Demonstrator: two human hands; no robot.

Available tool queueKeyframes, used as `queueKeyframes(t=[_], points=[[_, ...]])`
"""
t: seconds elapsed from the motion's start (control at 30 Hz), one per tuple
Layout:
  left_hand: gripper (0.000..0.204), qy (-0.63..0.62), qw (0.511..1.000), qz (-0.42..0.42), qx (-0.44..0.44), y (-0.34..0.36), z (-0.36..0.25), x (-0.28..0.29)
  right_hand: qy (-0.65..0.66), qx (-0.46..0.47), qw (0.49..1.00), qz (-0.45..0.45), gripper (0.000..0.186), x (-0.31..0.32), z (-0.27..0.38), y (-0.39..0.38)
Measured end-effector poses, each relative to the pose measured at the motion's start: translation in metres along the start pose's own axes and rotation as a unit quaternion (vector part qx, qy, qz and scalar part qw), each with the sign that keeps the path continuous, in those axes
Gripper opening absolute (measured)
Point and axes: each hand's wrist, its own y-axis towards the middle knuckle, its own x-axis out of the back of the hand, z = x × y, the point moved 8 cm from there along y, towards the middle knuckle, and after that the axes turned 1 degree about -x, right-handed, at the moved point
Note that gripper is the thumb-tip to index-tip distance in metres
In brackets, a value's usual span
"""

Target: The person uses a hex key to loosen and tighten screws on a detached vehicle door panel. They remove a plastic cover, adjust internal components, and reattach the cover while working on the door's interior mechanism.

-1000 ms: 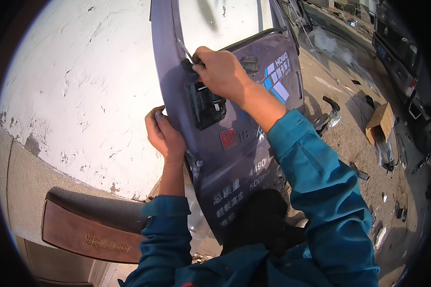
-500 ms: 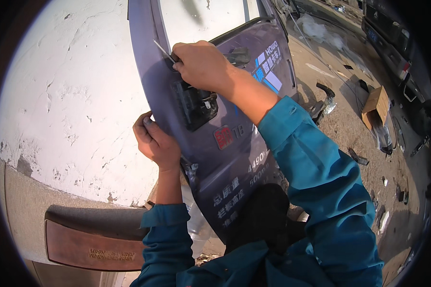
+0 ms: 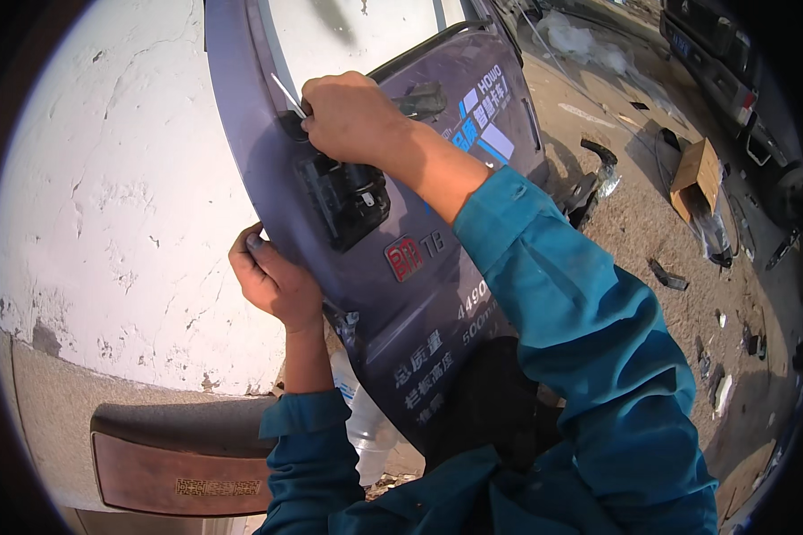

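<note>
A purple-grey vehicle door (image 3: 366,294) with printed lettering stands tilted in front of me. My left hand (image 3: 277,281) is closed on its left edge, thumb toward me. Higher up, my right hand (image 3: 348,116) is closed round a thin, pale metal rod (image 3: 287,94), which sticks out past the fingers to the upper left. Its other end is hidden in my fist, so the kind of tool is unclear. Just below that hand, a black recessed handle housing (image 3: 339,196) sits in the door panel, with a small metal tab showing. A red emblem (image 3: 403,259) lies lower down.
Behind the door on the left is a cracked white wall (image 3: 107,205). A brown wooden-faced seat or bench (image 3: 152,473) stands at lower left. To the right, an opened cardboard box (image 3: 694,178), black parts and scraps lie on the ground near a dark vehicle (image 3: 714,62).
My view has turned slightly, so the door and both hands sit a little further left in the picture. Both hands keep their places on the door, the rod still in my right.
</note>
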Motion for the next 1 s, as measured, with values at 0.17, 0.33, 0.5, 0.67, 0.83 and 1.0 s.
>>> queueKeyframes(t=[0.17, 0.33, 0.5, 0.67, 0.83, 1.0], points=[[0.028, -0.022, 1.0, 0.002, -0.007, -0.001, -0.002, -0.001, 0.022, -0.03, 0.999, 0.009, 0.017, 0.002, 0.0, 0.001], [0.028, -0.046, 0.998, 0.012, 0.033, -0.002, 0.003, -0.004, -0.018, -0.03, 0.999, 0.021, 0.016, -0.003, -0.001, 0.006], [0.027, -0.053, 0.998, 0.01, 0.023, -0.001, 0.009, -0.002, -0.009, -0.119, 0.991, 0.063, 0.016, -0.003, -0.01, 0.007], [0.028, -0.056, 0.998, 0.003, 0.034, -0.002, 0.008, -0.002, -0.012, -0.133, 0.99, 0.039, 0.017, -0.001, -0.012, -0.002], [0.029, -0.051, 0.998, 0.01, 0.029, -0.001, 0.009, -0.002, 0.019, -0.048, 0.998, 0.034, 0.019, 0.003, -0.004, -0.004], [0.031, 0.096, 0.985, 0.044, -0.137, 0.025, -0.031, -0.004, 0.011, -0.02, 0.996, 0.086, 0.02, 0.001, 0.022, -0.003]])
